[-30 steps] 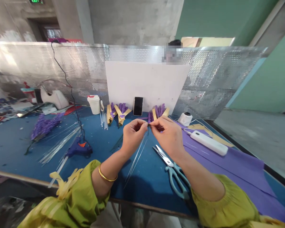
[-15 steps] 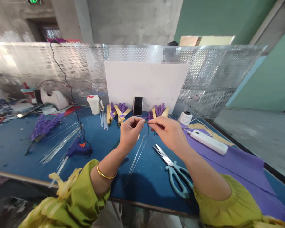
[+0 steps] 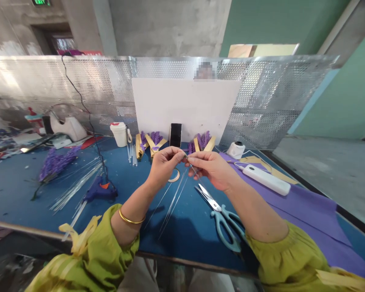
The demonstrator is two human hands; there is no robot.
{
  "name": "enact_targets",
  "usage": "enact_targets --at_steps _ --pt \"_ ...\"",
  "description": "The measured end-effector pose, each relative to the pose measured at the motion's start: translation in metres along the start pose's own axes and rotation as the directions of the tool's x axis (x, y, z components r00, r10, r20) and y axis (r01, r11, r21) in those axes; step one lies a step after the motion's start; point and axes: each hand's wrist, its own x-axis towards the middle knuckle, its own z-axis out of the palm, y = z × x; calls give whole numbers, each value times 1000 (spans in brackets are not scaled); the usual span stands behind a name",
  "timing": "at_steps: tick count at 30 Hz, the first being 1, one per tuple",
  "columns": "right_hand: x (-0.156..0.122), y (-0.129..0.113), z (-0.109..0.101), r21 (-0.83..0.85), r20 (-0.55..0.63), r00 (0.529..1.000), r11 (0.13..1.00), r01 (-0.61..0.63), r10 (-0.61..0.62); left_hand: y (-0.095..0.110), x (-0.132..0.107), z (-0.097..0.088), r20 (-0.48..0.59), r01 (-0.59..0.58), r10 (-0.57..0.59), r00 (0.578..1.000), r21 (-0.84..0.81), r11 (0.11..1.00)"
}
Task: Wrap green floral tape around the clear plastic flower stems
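Note:
My left hand [image 3: 163, 165] is closed in a pinch over the middle of the table, its thumb and finger pressed together. Facing it, my right hand [image 3: 215, 169] pinches too, and the fingertips of both almost meet. Between them runs a thin wire [image 3: 192, 166], one end slanting down under my right fingers; a small dark bit shows at the pinch. Just below the hands lie a pale ring-shaped roll of tape [image 3: 178, 175] and several loose straight wires [image 3: 172, 202]. Scissors with light blue handles [image 3: 223, 223] rest partly open below my right forearm.
At left are a purple glue gun [image 3: 100, 190], a bundle of clear wires [image 3: 77, 184] and purple flowers [image 3: 56, 162]. Wrapped bouquets [image 3: 153, 144], a phone [image 3: 175, 135] and a white board [image 3: 185, 105] stand behind. Purple sheets [image 3: 304, 211] and a white power strip [image 3: 266, 179] lie right.
My right hand has turned, its lower fingers now showing beneath the wire, which slants downward. My left hand has shifted slightly left, uncovering the tape roll. A blurred head behind the board has moved left.

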Motion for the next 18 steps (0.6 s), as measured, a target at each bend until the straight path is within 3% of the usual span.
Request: enact_targets --at_steps 6,11,14,18 --pt "0 2 10 -55 -202 973 994 99 -108 -4 4 -4 51 -57 49 998 172 983" --pt "2 3 8 -75 -206 978 997 23 -38 -9 3 -7 90 -134 110 990 346 929" --pt "4 5 5 -43 -191 981 999 -17 8 -11 1 -6 50 -131 122 991 438 889" --pt "5 8 5 -47 -212 977 999 17 -27 -12 -2 -4 -23 -97 120 992 453 886"
